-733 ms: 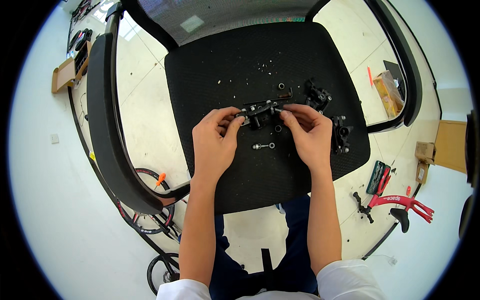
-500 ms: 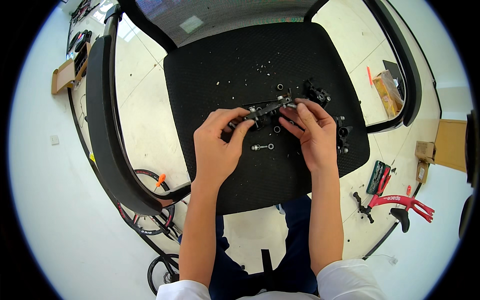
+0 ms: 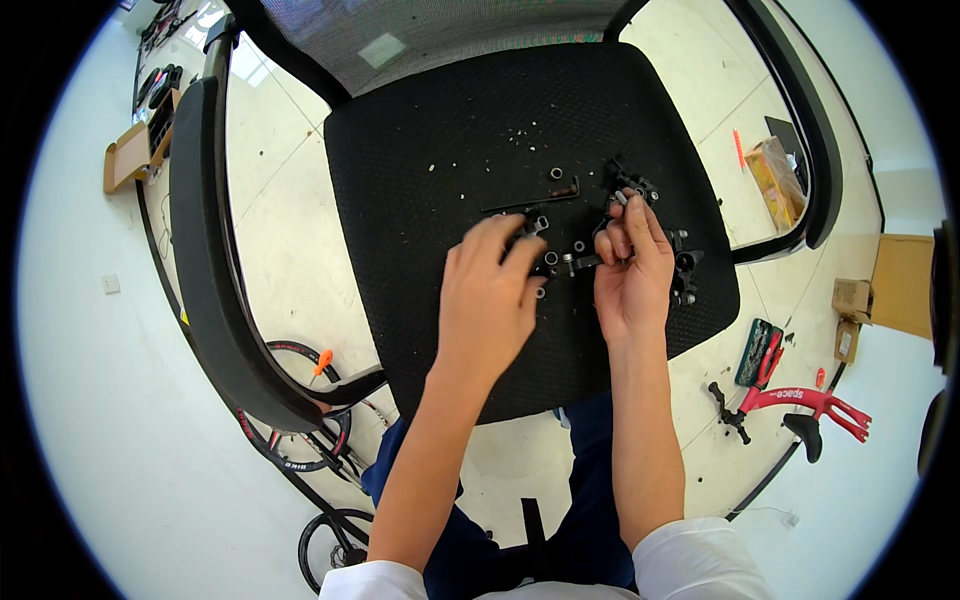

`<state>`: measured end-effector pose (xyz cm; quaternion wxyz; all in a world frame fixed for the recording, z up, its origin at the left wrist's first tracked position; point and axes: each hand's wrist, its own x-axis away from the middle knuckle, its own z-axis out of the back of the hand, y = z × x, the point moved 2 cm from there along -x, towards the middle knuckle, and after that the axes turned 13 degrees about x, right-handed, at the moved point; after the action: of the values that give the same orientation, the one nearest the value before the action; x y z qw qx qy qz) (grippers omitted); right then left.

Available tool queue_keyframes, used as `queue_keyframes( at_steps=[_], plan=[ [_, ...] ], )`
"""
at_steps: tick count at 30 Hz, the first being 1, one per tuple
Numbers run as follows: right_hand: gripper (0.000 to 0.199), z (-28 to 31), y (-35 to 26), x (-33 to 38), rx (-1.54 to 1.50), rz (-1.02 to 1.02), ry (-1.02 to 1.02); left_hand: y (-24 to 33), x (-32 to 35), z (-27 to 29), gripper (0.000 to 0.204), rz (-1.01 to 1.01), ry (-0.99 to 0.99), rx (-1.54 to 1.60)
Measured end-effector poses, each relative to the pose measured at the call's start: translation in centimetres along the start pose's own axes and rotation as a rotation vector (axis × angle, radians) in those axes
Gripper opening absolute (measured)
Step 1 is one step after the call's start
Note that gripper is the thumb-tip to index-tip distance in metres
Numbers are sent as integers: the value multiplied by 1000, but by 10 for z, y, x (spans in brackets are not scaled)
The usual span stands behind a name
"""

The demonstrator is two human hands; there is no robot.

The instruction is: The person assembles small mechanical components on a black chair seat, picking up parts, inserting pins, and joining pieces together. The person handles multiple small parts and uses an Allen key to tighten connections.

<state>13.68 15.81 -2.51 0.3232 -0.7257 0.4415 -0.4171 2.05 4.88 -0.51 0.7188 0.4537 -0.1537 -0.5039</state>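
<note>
My left hand [image 3: 488,295] is over the middle of the black chair seat, its fingers bent and smeared by motion. A small dark and silver metal part [image 3: 538,224] shows beside its fingertips; whether they touch it I cannot tell. My right hand [image 3: 634,262] is closed, thumb and finger pinching a small silver metal piece [image 3: 621,198]. By its curled fingers a dark arm-like part with a silver bolt [image 3: 570,264] sticks out to the left; its right end is hidden. Small metal rings [image 3: 556,174] and a black hex key [image 3: 535,200] lie on the seat.
Black mechanical parts [image 3: 684,265] lie at the seat's right side. Chair armrests [image 3: 205,250] stand at both sides. A red bike frame [image 3: 790,397] and a dark green case [image 3: 753,352] are on the floor at right, a wheel [image 3: 300,440] at left.
My left hand has let go of the dark arm-like part and moved right. My right hand has turned its fingertips up, pinching a small silver piece. The hex key is now in plainer sight.
</note>
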Motion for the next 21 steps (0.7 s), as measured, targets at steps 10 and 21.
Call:
queue_keyframes(
  at_steps=[10, 21],
  plan=[
    [23, -3, -17, 4, -69, -91, -344, -12, -4, 9, 31, 599, 3, 860],
    [20, -8, -14, 7, -16, -55, -379, -1, 3, -11, 43, 865, -227, 1370]
  ],
)
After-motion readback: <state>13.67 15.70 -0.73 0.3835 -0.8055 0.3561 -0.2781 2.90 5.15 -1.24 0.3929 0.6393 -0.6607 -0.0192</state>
